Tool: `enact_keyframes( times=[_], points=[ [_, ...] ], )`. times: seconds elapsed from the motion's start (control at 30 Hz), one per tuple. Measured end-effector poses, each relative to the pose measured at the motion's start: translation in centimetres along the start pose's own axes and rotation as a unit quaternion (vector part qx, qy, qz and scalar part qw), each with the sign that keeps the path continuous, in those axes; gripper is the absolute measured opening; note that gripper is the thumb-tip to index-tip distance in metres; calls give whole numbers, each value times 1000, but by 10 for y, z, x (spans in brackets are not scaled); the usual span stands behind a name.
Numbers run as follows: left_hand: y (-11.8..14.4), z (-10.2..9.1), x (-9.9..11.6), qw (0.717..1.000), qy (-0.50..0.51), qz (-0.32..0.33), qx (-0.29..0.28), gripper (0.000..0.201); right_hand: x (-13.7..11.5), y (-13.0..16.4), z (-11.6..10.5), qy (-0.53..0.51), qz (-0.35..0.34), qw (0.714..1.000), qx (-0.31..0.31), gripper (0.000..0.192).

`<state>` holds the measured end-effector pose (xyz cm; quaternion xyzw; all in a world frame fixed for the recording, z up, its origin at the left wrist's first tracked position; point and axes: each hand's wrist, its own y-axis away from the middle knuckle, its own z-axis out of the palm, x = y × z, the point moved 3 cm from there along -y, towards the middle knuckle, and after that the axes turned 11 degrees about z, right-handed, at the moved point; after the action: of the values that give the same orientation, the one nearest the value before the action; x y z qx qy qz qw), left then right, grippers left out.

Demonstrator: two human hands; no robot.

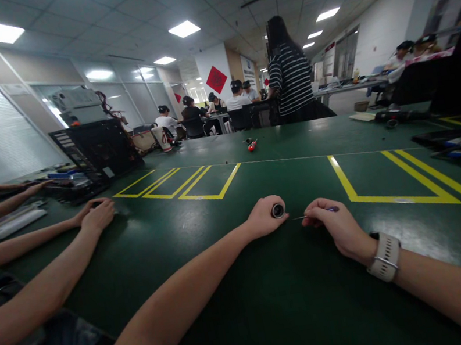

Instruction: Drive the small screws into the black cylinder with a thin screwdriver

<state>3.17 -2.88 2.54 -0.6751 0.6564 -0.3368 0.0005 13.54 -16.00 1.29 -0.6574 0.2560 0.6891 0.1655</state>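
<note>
Resting on the green counter (255, 321), both of the wearer's hands sit close together near its middle. The left hand (264, 218) is clenched around a small round black part (278, 210), whose ring-shaped end faces outward at the thumb side. The right hand (336, 225), with a pale watch (385, 257) on its wrist, pinches a slender tool (315, 214) with a purple handle; its thin metal tip points toward the black part and stops just short of it. What the part is cannot be told at this size.

Risks noted, as judgement:
- The tip is fine and the part is small and round. A slip of the tip could jab the left hand's fingers (269, 204), which wrap right beside the opening.
- The part is held above a smooth counter; a loosened grip could let it roll away across the yellow floor-style markings (179, 185).
- Any tiny fastener freed here would be hard to find on the dark surface.
- Other people's arms (47, 238) lie on the counter to the left, well apart from the work but near enough to jog the surface.

A red-handled screwdriver (252, 145) lies farther up the counter, unused. A black open computer case (96, 150) stands at far left.
</note>
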Motion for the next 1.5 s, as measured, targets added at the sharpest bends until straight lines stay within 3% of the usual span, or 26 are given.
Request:
enact_keyframes(
  times=[0.43, 0.63, 0.87, 1.03, 1.13, 1.33, 1.5],
  points=[
    [1, 2, 7, 996, 44, 50, -57, 7, 2, -3, -3, -20, 2, 1000, 19, 8],
    [1, 4, 4, 995, 34, 55, -69, 9, 3, -4, -6, -116, 14, 992, 52, 5],
    [2, -1, 6, 998, 22, 42, -39, 17, 0, -2, -8, -194, -7, 979, 62, 5],
    [3, -3, 4, 999, 25, -18, 11, 22, 2, -4, -11, -238, -21, 971, 24, 6],
    [2, -3, 2, 999, 5, -9, 35, 20, 1, -4, -10, -245, -34, 969, 4, 6],
    [2, -2, -3, 999, 5, 28, 45, 20, -4, 2, -5, -174, -96, 980, -17, 4],
    [2, 1, -3, 999, 5, 22, 24, 14, -9, 13, -1, 60, -172, 983, -21, 9]
  ],
)
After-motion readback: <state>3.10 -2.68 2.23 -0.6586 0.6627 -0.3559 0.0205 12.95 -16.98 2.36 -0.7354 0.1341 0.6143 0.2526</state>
